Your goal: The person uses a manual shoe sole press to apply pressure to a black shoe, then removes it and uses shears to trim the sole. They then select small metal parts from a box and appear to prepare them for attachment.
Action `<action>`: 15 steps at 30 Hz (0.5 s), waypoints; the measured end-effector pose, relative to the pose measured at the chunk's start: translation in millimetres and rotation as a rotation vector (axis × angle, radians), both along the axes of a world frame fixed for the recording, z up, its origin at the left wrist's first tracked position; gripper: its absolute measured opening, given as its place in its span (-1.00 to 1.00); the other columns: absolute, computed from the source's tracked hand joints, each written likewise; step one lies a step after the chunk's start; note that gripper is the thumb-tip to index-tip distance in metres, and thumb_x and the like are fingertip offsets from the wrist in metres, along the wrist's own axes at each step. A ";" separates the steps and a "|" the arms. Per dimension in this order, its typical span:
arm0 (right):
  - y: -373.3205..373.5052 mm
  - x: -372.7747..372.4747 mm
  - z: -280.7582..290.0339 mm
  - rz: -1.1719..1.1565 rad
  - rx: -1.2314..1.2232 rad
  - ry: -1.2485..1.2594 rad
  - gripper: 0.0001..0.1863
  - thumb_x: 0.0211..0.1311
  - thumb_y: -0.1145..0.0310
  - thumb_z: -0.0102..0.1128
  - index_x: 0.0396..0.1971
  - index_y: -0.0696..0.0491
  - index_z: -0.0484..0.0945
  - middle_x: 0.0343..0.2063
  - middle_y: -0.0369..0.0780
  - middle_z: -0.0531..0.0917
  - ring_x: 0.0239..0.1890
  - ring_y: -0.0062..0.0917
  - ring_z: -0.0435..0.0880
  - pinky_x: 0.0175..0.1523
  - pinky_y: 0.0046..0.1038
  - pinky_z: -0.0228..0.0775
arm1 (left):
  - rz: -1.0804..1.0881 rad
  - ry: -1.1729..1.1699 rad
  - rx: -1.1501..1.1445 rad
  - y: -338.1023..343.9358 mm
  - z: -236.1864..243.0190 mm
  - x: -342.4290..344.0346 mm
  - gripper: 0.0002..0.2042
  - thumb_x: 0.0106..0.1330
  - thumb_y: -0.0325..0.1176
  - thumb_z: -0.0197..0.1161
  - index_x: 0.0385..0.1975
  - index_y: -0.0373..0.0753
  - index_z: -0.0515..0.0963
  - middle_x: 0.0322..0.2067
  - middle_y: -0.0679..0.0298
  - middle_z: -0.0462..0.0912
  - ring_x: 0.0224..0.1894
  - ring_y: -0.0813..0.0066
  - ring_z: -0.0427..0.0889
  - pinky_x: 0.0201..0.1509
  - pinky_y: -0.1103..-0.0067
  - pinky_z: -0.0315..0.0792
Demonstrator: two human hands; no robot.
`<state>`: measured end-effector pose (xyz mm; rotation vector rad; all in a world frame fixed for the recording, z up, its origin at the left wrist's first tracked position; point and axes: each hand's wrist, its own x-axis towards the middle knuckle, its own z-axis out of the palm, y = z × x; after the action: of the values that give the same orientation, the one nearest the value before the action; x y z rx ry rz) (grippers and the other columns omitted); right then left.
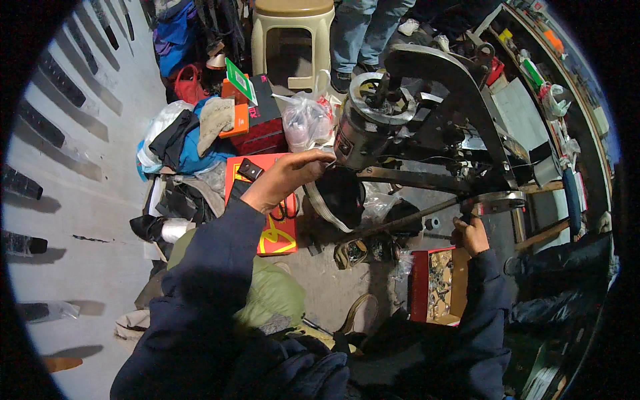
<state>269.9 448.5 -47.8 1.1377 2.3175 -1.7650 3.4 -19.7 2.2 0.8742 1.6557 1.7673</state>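
A dark metal hand-cranked machine point(427, 177), resembling a shoe-repair sewing machine, stands before me with a round metal drum point(360, 137) at its left end. My left hand point(290, 179) reaches to the drum's lower left side, fingers drawn together; whatever is between the fingertips is too small to make out. Just below them hangs a black piece with a white edge strip point(325, 208); I cannot tell its kind. On the right, my right hand point(472, 235) is curled round a dark crank handle point(466, 215) beneath a flat metal wheel point(497, 202).
An open red box point(420, 283) of small metal parts lies below my right hand. Left stand a red-and-yellow box point(277, 243), plastic bags point(308, 123) and piled cloth point(190, 143). A stool point(293, 30) and a person's jeans point(363, 33) are beyond; cluttered shelves point(553, 87) line the right.
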 end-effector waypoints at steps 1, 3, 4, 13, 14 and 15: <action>-2.8 -2.1 1.6 -0.017 0.082 -0.039 -0.71 0.34 0.31 0.28 -0.16 0.19 0.44 -0.53 -0.19 0.59 -0.59 -0.47 0.57 -0.52 -0.39 0.39 | -0.014 0.058 -0.007 3.5 -0.8 -2.9 -0.61 0.46 -0.53 0.14 0.28 -0.32 0.48 0.07 0.34 0.64 0.15 0.57 0.53 0.30 0.56 0.39; -5.4 -5.7 2.8 -0.078 0.213 -0.149 -0.69 0.33 0.35 0.28 -0.09 0.24 0.46 -0.52 -0.18 0.58 -0.55 -0.46 0.57 -0.48 -0.34 0.45 | -0.022 0.042 -0.039 11.3 3.9 -5.3 -0.52 0.35 -0.64 0.18 0.29 -0.30 0.45 0.06 0.34 0.63 0.13 0.58 0.53 0.29 0.56 0.41; -6.9 -6.0 2.6 -0.062 0.138 -0.055 -0.70 0.34 0.36 0.27 -0.09 0.24 0.47 -0.52 -0.19 0.58 -0.55 -0.46 0.56 -0.49 -0.34 0.45 | -0.013 0.058 -0.065 16.1 9.0 -4.6 -0.47 0.29 -0.69 0.20 0.30 -0.28 0.44 0.06 0.34 0.63 0.12 0.58 0.54 0.28 0.55 0.41; -8.6 -6.4 6.7 -0.014 0.062 0.010 -0.76 0.35 0.35 0.26 -0.13 0.17 0.47 -0.57 -0.18 0.57 -0.67 -0.41 0.55 -0.55 -0.38 0.38 | 0.470 0.445 0.008 46.5 35.1 30.7 -0.32 -0.09 -0.30 0.69 0.03 -0.26 0.44 -0.08 0.13 0.61 0.02 0.23 0.61 0.19 0.43 0.43; -6.9 -5.7 5.2 -0.029 0.058 -0.009 -0.76 0.35 0.35 0.26 -0.14 0.16 0.47 -0.57 -0.18 0.57 -0.67 -0.42 0.54 -0.55 -0.38 0.37 | 0.511 0.480 -0.023 42.2 32.6 36.0 -0.33 -0.08 -0.29 0.68 0.02 -0.27 0.43 -0.07 0.13 0.60 0.02 0.21 0.61 0.19 0.43 0.43; -5.2 -4.8 3.1 -0.021 0.034 -0.021 -0.76 0.35 0.35 0.26 -0.14 0.15 0.47 -0.56 -0.18 0.57 -0.68 -0.42 0.53 -0.55 -0.38 0.37 | 0.551 0.514 -0.056 37.0 29.8 41.0 -0.33 -0.07 -0.28 0.68 0.02 -0.27 0.43 -0.06 0.13 0.59 0.02 0.19 0.61 0.18 0.43 0.43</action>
<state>265.2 443.3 -44.7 1.1840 2.3410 -1.7185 44.4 17.3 32.0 0.9654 2.4553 1.9297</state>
